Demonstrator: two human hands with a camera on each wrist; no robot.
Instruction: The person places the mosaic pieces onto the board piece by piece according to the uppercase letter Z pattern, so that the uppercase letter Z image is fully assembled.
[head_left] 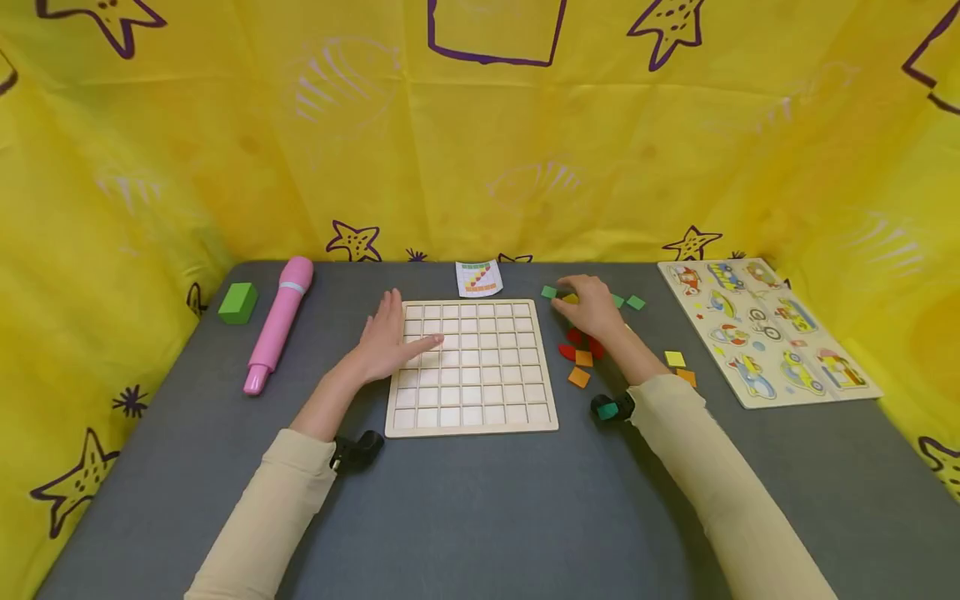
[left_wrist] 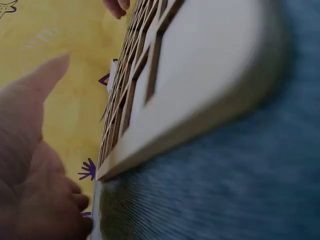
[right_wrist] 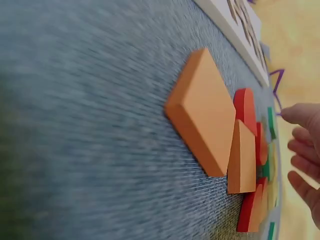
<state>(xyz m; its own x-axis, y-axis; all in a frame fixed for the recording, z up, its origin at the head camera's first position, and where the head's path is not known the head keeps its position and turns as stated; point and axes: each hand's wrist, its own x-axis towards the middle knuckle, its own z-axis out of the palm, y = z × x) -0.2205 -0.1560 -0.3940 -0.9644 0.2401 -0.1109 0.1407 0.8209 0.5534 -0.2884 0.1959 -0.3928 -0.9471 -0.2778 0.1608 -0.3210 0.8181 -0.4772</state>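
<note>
the left hand's fingers were straight, thumb spread wide over the grid board just to their right. the right hand's fingers were loosely bent, a little apart, a yellow tile just by their tips; whether they touched it could not be told. orange tiles lay behind them, toward the wrist.

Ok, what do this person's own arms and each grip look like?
The left sleeve and right sleeve are plain beige. Each cuff has a small black device beside it, the right one showing a teal patch. Left grip and right grip are gloveless.
</note>
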